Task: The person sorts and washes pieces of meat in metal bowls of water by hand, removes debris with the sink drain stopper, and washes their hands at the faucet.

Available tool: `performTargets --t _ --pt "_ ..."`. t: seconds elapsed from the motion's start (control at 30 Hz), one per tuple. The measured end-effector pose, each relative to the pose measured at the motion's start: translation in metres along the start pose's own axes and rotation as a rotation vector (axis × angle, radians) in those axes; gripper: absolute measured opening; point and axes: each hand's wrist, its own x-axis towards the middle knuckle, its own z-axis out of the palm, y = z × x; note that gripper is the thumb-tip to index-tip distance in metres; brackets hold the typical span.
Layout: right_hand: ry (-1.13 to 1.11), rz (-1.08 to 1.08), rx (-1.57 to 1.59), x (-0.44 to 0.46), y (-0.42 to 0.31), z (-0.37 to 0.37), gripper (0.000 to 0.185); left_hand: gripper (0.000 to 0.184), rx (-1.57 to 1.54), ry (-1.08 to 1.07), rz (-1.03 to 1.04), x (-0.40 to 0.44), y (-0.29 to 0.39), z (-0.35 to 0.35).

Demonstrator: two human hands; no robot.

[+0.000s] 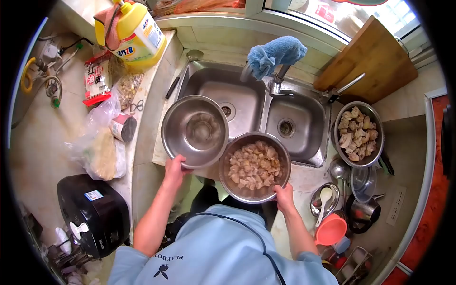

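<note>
My left hand point(175, 170) grips the near rim of a stainless steel bowl point(173, 128), thumb over the edge. No food shows inside it, only a dull shine at the bottom. A second steel bowl point(259, 194) sits just to its right, its rim close to the first. Many pale pink pieces of meat point(255, 164), perhaps chicken, fill the bottom of this one. My right hand point(284, 195) is closed on its lower right rim. Both bowls are at the front edge of the double sink point(204, 88), partly over it.
Another steel bowl point(359, 162) of meat pieces stands right of the sink, below a leaning wooden cutting board point(368, 61). A blue cloth point(278, 53) covers part of the faucet. Ladle point(339, 167), pink cup point(331, 230) and kettle point(365, 209) crowd the right; a black rice cooker point(92, 213) stands left.
</note>
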Motion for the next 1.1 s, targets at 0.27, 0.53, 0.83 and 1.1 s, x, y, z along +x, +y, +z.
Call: performTargets --t 0.27,0.53,0.83,1.1 --pt "0.415 -0.808 -0.733 -0.026 -0.031 0.021 0.041 0.032 0.019 0.012 -0.019 0.0 -0.004 -0.008" --pt "-0.099 -0.942 -1.599 0.011 -0.064 0.092 0.109 0.033 0.022 0.022 0.003 -0.002 -0.006 -0.026" --pt "-0.17 -0.729 -1.588 0.023 -0.077 0.105 0.091 0.033 -0.001 0.029 0.008 -0.001 -0.018 -0.022" --pt "-0.105 -0.676 -1.284 0.04 -0.061 0.105 0.063 0.033 -0.031 0.087 0.032 0.003 -0.009 -0.016"
